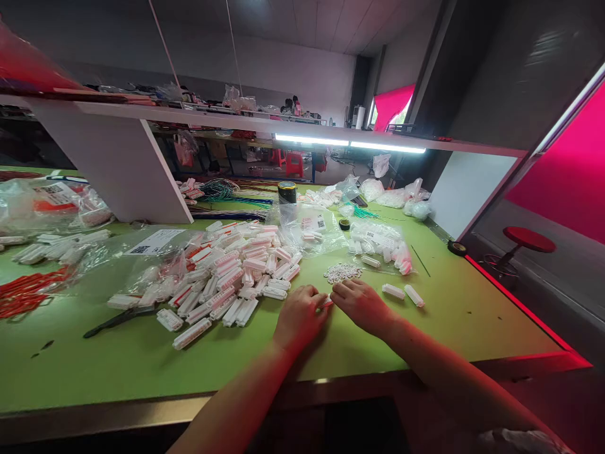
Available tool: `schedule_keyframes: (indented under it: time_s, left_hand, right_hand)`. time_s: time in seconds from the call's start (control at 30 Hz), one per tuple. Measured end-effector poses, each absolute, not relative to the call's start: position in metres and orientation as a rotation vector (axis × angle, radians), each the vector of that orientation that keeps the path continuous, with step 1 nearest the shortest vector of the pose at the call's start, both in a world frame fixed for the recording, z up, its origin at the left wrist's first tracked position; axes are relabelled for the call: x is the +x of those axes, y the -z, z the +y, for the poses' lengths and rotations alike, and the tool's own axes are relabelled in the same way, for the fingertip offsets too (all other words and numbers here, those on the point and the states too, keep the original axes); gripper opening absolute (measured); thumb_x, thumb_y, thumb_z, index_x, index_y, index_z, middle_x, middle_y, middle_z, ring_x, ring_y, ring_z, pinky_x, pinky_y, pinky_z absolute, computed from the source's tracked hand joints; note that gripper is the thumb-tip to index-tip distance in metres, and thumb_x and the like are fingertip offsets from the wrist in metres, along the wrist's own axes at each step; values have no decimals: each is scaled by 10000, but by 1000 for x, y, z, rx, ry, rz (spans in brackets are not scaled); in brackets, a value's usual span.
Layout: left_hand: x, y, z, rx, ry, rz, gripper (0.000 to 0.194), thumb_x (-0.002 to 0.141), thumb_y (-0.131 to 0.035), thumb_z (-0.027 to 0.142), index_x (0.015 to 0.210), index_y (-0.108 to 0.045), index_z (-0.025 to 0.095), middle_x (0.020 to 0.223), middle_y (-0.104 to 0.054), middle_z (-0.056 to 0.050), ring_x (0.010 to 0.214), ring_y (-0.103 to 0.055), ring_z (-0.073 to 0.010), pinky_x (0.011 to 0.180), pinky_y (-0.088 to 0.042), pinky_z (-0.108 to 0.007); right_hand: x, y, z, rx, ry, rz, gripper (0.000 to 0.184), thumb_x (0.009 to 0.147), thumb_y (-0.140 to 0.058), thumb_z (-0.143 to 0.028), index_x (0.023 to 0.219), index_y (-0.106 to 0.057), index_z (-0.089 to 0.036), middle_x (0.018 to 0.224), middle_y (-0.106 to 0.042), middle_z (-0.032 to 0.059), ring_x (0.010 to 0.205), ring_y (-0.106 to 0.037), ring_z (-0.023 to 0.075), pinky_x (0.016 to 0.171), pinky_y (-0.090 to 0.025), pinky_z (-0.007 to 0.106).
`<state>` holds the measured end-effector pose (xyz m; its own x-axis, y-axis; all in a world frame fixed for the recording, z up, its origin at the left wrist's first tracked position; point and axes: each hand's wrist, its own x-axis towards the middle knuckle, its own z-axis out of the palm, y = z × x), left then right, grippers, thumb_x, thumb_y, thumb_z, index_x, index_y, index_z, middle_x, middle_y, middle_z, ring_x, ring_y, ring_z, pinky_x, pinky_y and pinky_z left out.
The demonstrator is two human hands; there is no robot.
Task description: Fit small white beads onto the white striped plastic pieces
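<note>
A white plastic connector housing [326, 302] shows between my two hands, mostly covered by fingers. My left hand [300, 317] is closed around its left end. At its other end, my right hand [363, 308] has its fingertips pinched together against it; whatever small piece they may hold is hidden. Just beyond my fingers lies a small heap of tiny white parts [342, 272]. Two loose white housings [393, 291] rest to the right of my right hand. A large pile of similar housings [236, 268] spreads over the green table [265, 359] to the left.
Clear plastic bags [314, 230] with labels lie behind the pile. Black-handled pliers [120, 320] and red strips [33, 290] are at left. Tape rolls [287, 192] and wire bundles [220, 189] sit farther back. A lit shelf [236, 120] spans above; a red stool [529, 239] stands at right.
</note>
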<state>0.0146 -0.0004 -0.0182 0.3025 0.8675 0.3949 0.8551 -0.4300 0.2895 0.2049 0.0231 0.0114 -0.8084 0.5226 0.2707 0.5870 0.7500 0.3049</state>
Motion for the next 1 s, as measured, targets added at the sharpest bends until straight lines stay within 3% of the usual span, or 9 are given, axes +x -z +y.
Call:
schedule_keyframes:
  time_s: [0.27,0.5,0.63,0.73,1.0]
  left_hand:
    - [16,17,-1,2515,-837,1676,164,909,-624,212,830,-767,212,836,-663,-51,801,-587,-198,750,-416,-333]
    - [13,19,-1,2480,-819,1662,141,902,-640,219,850,-772,219,835,-657,-47,820,-601,-199,780,-426,-323]
    - [10,18,0,2453,-744,1657,174,945,-619,301,913,-772,224,869,-672,-52,847,-617,-212,793,-433,-331]
    - [9,16,1,2419,-699,1639,149,936,-629,276,922,-766,219,893,-681,-48,863,-626,-210,795,-434,-322]
    - [8,16,2,2378,-688,1629,138,929,-630,256,930,-763,217,910,-686,-44,872,-635,-203,795,-431,-305]
  right_hand:
    - [197,-6,15,-849,688,-2738,180,984,-537,-78,877,-652,-167,853,-640,56,801,-550,214,709,-398,358]
    - [196,-2,17,-894,525,-2742,177,988,-547,-93,898,-681,-165,871,-672,58,818,-586,204,731,-414,329]
    - [221,-2,40,-1286,282,-2496,182,1001,-546,-120,978,-711,-192,941,-698,46,792,-606,169,708,-403,283]
    - [243,-1,60,-1589,195,-2351,207,1009,-530,-148,928,-720,-168,922,-693,71,784,-614,170,687,-395,269]
    - [246,1,76,-1680,116,-2461,215,931,-524,-37,874,-707,-135,945,-684,142,856,-618,215,751,-428,284]
